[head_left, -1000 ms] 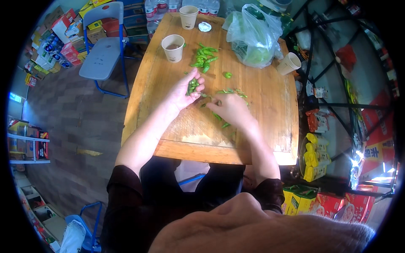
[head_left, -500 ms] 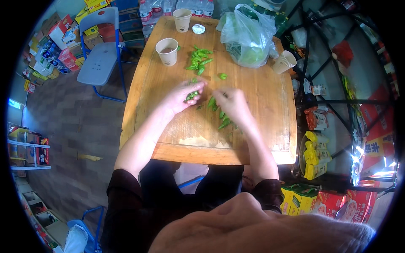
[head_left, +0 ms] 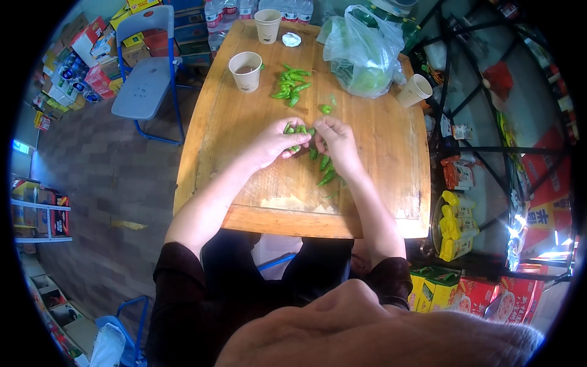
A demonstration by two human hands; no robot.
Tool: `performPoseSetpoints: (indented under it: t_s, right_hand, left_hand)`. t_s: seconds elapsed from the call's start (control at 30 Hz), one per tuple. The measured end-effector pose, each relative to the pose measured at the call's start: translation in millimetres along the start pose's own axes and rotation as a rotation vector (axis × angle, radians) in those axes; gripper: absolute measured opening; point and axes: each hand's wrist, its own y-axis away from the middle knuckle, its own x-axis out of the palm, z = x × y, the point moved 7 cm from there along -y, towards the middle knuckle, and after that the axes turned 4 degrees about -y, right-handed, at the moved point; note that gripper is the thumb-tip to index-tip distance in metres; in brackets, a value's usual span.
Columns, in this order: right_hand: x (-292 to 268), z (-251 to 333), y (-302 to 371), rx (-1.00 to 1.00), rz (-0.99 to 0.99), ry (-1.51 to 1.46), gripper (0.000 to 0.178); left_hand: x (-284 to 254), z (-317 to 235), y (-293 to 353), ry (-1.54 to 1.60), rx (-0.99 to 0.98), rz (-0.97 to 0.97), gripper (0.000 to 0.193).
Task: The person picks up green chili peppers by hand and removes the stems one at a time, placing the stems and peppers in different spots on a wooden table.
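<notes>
My left hand [head_left: 274, 145] and my right hand [head_left: 335, 139] meet over the middle of a wooden table [head_left: 244, 122]. Between their fingertips they hold small green peppers [head_left: 298, 129]. My left hand grips a few of them; my right hand pinches the end of one. More loose green peppers [head_left: 325, 170] lie on the table just under my right hand. A bigger pile of green peppers [head_left: 290, 84] sits farther back, and a single pepper piece [head_left: 326, 109] lies between the pile and my hands.
A clear plastic bag [head_left: 362, 52] with green produce stands at the back right. Two upright paper cups [head_left: 246, 70] [head_left: 268, 25] and a tipped one [head_left: 413, 90] sit on the table. A grey-and-blue chair [head_left: 145, 79] stands at the left. Packaged goods line both sides.
Both hands have come together nearer the middle, my right hand lifting off the loose peppers to join the left at the held peppers. The camera view has shifted slightly.
</notes>
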Motion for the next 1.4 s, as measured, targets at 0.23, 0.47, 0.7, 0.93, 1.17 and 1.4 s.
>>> performPoseSetpoints:
  t_s: [0.23,0.47,0.7,0.93,1.17,1.4]
  right_hand:
    - [2.2,-11.1,0.1,0.245,0.150,-0.719,0.012]
    - [-6.1,15.3,3.2,0.117,0.062,-0.334,0.010]
    - [-29.8,17.4,-7.1,-0.060,0.004,-0.238,0.018]
    - [-59.2,25.0,-15.8,-0.135,-0.102,-0.435,0.016]
    - [-81.5,21.7,-20.0,-0.170,-0.144,-0.540,0.018]
    - [-91.3,14.7,-23.8,-0.165,-0.201,-0.533,0.016]
  left_hand:
    - [3.4,-13.1,0.1,0.018,0.094,-0.060,0.019]
    - [-47.9,-25.2,3.3,0.113,0.189,-0.415,0.027]
    - [-45.9,-62.8,-6.0,-0.693,0.571,-0.627,0.025]
    - [-1.1,-101.7,-79.6,-1.525,0.612,-0.637,0.018]
    - [-3.0,-75.1,-127.6,-1.938,0.417,-0.558,0.034]
    - [-38.7,-105.2,-127.6,-1.704,-0.027,-0.544,0.053]
